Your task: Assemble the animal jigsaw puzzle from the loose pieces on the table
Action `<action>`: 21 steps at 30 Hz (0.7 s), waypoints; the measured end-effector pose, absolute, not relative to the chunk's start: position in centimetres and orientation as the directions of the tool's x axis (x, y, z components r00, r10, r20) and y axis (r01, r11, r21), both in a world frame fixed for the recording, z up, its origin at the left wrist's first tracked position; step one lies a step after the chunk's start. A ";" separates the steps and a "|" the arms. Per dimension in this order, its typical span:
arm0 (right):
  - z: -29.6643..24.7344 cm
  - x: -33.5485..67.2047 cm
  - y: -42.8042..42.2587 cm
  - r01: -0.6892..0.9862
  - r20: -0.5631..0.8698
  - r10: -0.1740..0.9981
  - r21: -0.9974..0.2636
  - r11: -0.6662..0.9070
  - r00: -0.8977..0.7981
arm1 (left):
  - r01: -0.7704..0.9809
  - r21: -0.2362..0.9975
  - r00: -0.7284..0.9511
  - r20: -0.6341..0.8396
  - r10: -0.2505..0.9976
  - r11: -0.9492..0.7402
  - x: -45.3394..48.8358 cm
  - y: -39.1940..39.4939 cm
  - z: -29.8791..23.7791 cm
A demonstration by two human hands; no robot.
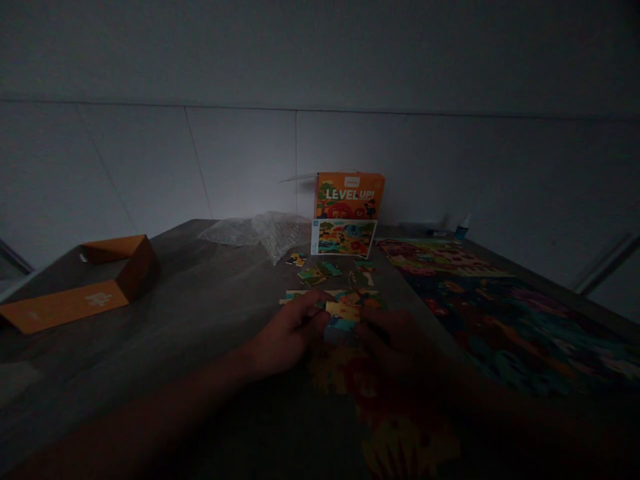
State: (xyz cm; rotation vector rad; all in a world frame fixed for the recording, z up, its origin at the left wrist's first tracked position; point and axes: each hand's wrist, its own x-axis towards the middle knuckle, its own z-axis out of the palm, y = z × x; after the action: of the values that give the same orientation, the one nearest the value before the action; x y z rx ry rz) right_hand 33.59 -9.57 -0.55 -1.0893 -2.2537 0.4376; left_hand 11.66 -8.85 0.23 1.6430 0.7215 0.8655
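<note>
A jigsaw puzzle piece [343, 313], yellow above and blue-green below, is held between my two hands. My left hand [290, 335] pinches its left side with thumb and fingers. At its right edge, the fingers of my right hand [393, 337] are closed on it, though deep shadow blurs them. Just behind the piece lies a strip of joined puzzle [295, 295], partly covered by my hands. Several loose pieces [313, 275] are scattered beyond that strip. Nearer me, more puzzle parts with a red lion shape [364, 379] show dimly between my forearms.
An orange puzzle box [350, 190] stands by the wall, a picture card [345, 239] leaning on it. Bubble wrap [267, 233] lies left of it. An open orange box part [75, 307] sits far left. Assembled puzzles [500, 313] and a small bottle [463, 230] are right.
</note>
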 end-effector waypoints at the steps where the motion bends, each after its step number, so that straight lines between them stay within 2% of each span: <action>1: -0.6 33.6 -9.6 0.593 0.366 0.790 -0.523 0.612 -0.492 | 0.037 0.974 0.551 0.167 0.817 -0.224 11.6 -8.8 0.3; 10: -0.5 33.6 -9.5 0.596 0.362 0.792 -0.523 0.610 -0.492 | 0.092 0.973 0.541 0.129 0.831 -0.210 11.7 -9.2 0.3; 13: -0.3 33.6 -9.7 0.592 0.351 0.800 -0.540 0.598 -0.487 | 0.114 0.961 0.471 0.170 0.866 -0.250 11.6 -9.1 0.9; 15: 0.0 33.5 -9.8 0.578 0.346 0.808 -0.568 0.585 -0.477 | 0.120 0.944 0.327 0.254 0.910 -0.307 11.0 -8.4 1.4; 17: 0.3 33.5 -9.8 0.572 0.348 0.817 -0.587 0.573 -0.461 | 0.129 0.941 0.099 0.302 0.948 -0.313 10.0 -7.2 1.9; 19: 0.5 33.6 -9.7 0.582 0.337 0.830 -0.596 0.554 -0.445 | 0.155 0.951 -0.129 0.289 0.949 -0.268 8.8 -5.8 1.9; 21: 0.5 33.8 -9.5 0.601 0.317 0.845 -0.597 0.531 -0.431 | 0.187 0.968 -0.248 0.209 0.946 -0.165 7.8 -4.7 1.5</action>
State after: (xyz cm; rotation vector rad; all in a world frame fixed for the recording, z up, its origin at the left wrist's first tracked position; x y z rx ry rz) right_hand 33.78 -9.51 0.47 -1.1672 -2.1793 0.5362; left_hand 7.76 -4.66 1.49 1.3379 1.4401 1.4736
